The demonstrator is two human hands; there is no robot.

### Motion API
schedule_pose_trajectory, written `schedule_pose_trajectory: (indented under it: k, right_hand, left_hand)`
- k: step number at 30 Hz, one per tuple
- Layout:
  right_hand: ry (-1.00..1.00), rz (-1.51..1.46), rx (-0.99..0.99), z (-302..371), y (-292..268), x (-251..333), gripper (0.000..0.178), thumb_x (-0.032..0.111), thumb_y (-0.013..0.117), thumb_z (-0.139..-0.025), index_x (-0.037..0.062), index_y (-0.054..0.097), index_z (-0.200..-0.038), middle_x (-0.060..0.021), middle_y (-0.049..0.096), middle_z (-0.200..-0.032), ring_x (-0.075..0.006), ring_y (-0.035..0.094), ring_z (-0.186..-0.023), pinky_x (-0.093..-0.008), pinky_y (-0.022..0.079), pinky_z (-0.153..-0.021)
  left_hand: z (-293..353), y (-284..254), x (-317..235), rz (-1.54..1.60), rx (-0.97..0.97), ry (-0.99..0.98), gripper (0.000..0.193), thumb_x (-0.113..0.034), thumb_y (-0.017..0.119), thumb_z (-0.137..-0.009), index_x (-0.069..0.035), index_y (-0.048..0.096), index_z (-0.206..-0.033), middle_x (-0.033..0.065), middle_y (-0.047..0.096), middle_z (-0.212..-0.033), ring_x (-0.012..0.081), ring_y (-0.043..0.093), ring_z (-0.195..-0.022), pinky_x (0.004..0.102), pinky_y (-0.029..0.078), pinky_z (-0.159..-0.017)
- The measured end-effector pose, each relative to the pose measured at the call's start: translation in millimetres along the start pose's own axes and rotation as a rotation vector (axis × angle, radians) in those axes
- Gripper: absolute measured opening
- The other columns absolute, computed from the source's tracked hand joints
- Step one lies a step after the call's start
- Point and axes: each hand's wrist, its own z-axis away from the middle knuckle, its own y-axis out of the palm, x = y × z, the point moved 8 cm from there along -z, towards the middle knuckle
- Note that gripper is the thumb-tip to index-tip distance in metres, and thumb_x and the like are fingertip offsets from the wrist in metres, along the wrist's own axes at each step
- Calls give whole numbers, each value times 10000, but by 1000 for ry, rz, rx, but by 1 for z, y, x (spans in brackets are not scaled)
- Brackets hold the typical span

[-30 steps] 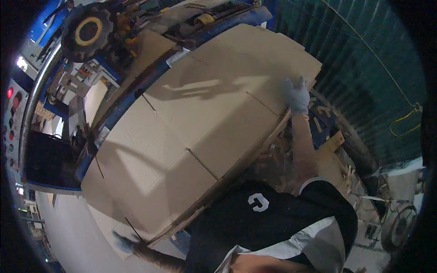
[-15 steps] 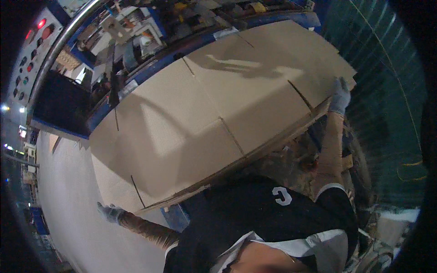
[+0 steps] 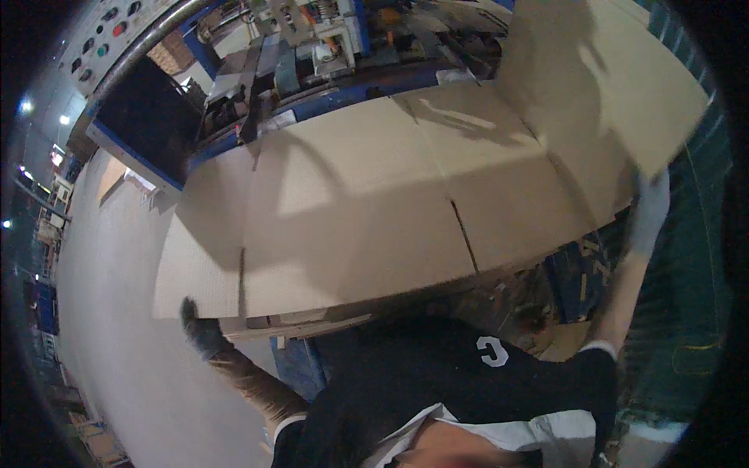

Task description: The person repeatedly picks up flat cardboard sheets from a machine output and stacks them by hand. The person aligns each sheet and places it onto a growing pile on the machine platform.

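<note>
A large brown cardboard sheet (image 3: 351, 210), slotted and creased like a flat box blank, spans the space before me. Its near left corner is pinched by my gloved left hand (image 3: 204, 331), thumb up at the edge and the other fingers partly hidden. The right end panel (image 3: 624, 86) is bent upward along a crease. At the lower corner of that panel, my gloved right hand (image 3: 652, 204) grips the edge; it is somewhat blurred and its fingertips are behind the board. More cardboard (image 3: 312, 326) shows under the sheet's near edge.
Beyond the sheet stands a blue-framed machine (image 3: 328, 62) with rollers and belts. A button panel (image 3: 105, 39) and a curved metal rail (image 3: 148, 43) are at upper left. Pale floor (image 3: 117, 312) extends on the left. A green corrugated wall (image 3: 694, 273) rises close on the right.
The sheet's right end has bent up from lying flat, and my right hand has moved outward with it. My left hand has risen slightly onto the near left corner. The view has shifted.
</note>
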Motion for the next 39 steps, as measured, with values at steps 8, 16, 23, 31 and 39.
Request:
schedule_pose_trajectory:
  k: [8, 16, 23, 31, 39]
  right_hand:
    - [-937, -9, 787, 233, 99, 51, 362, 83, 676, -738, 102, 620, -1095, -101, 645, -1157, -326, 599, -1093, -457, 475, -903]
    - [-982, 159, 1042, 230, 131, 76, 448, 343, 662, -796, 116, 593, -1175, -104, 524, -1345, -312, 454, -1270, -480, 354, -1055]
    - [-1017, 266, 1043, 193, 187, 65, 787, 653, 582, -758, 49, 531, -1260, -164, 478, -1374, -354, 414, -1290, -485, 274, -1101]
    - [-852, 143, 1033, 113, 300, 93, 882, 720, 568, -722, 44, 515, -1286, -180, 469, -1372, -372, 413, -1286, -469, 309, -1072]
    - [-947, 340, 711, 89, 382, 84, 680, 575, 539, -818, 106, 523, -1310, -133, 454, -1406, -363, 403, -1291, -456, 312, -1080]
  left_hand:
    - [128, 137, -2, -819, 602, 408, 414, -91, 549, -857, 19, 539, -1255, 198, 514, -1325, 332, 505, -1211, 430, 405, -1028]
    - [200, 225, 60, -1528, 1437, 881, 516, -104, 521, -834, -129, 472, -1347, 202, 436, -1403, 394, 414, -1296, 528, 281, -1097]
    - [173, 222, 60, -1450, 1293, 994, 524, -118, 530, -826, -107, 466, -1345, 199, 438, -1399, 381, 412, -1299, 520, 279, -1103]
    - [84, 308, 83, -1125, 993, 1161, 549, -154, 629, -809, -88, 474, -1331, 163, 489, -1361, 358, 459, -1257, 512, 293, -1096]
    - [36, 376, 128, -1596, 840, 1326, 603, -318, 622, -834, -86, 440, -1360, 136, 486, -1358, 346, 449, -1244, 516, 301, -1065]
